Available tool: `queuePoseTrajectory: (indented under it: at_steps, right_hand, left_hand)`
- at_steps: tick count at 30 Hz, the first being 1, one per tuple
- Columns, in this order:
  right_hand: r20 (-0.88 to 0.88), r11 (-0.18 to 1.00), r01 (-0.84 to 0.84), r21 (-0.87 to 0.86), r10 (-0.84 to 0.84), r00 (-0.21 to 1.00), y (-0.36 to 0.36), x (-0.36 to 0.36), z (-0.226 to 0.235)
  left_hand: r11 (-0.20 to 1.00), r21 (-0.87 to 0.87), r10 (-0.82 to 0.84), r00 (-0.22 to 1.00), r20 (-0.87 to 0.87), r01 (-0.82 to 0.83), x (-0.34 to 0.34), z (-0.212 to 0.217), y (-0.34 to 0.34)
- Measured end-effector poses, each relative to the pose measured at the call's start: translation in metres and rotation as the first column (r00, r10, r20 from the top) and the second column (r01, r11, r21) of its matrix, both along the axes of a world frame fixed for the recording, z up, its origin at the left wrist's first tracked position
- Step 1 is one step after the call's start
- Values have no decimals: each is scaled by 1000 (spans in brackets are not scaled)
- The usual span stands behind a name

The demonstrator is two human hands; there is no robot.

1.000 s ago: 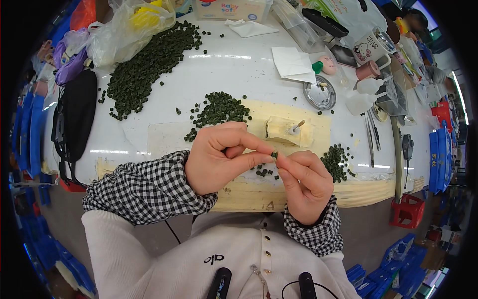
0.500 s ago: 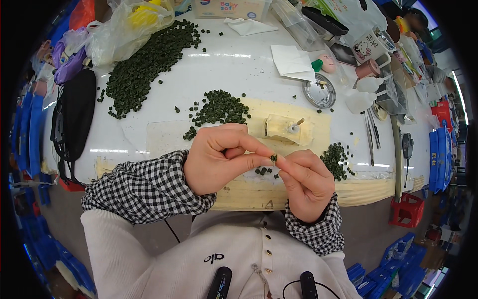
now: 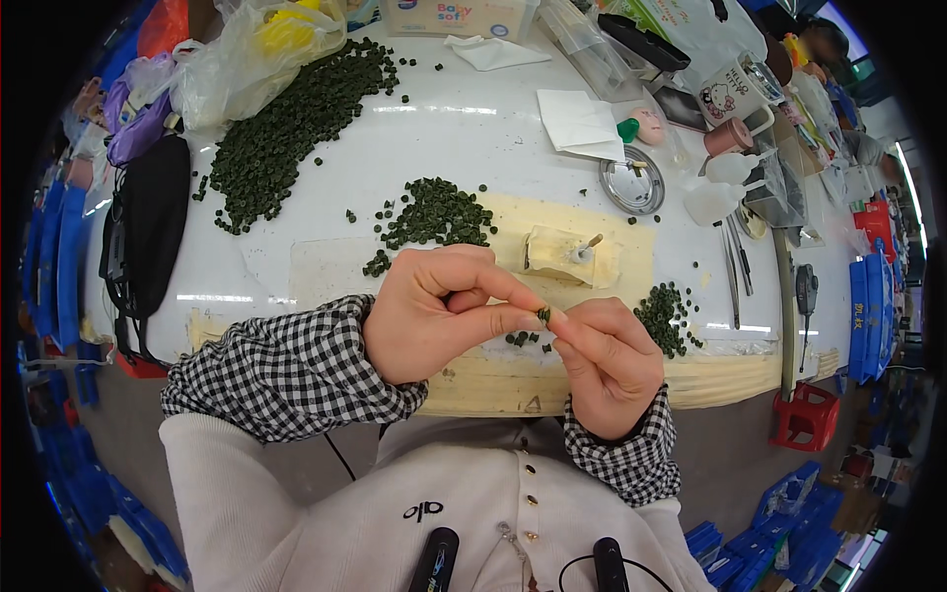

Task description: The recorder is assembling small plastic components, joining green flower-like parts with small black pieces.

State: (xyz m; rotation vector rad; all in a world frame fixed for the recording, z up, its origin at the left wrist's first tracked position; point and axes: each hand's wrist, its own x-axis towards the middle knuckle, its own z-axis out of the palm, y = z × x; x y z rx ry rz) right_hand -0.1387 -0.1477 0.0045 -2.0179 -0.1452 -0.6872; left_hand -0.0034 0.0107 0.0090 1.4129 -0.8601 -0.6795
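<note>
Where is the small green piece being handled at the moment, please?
In the head view, the small green piece is just right of centre, pinched in the left hand beside the right hand, below the cream block in the picture.

I can't make out detail on the small green piece [image 3: 544,316]: too tiny, partly covered by the left hand [image 3: 434,316]. Right hand's [image 3: 614,365] grip unclear. Frame top crops the tub [image 3: 459,20] toward the tabletop's [image 3: 464,143] far edge.
</note>
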Motion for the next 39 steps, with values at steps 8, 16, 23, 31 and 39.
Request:
queuePoseTrajectory:
  at_steps: [8,16,23,31,39]
  right_hand:
    - [-39,998,54,38,-53,998,3,0,4]
    - [-71,900,397,-178,-414,907,-22,15,27]
    - [-109,898,318,-306,-364,925,-36,34,16]
    - [-3,897,400,-190,-407,913,-29,24,32]
    - [23,996,37,76,-39,999,-15,19,34]
  left_hand:
    - [999,-32,30,999,35,-28,0,2,-2]
    - [998,-42,59,964,260,-50,6,6,1]
    - [998,-43,61,953,296,-51,6,5,0]
    - [998,-44,53,959,278,-42,7,4,-1]
    - [998,-40,49,958,283,-39,5,5,-2]
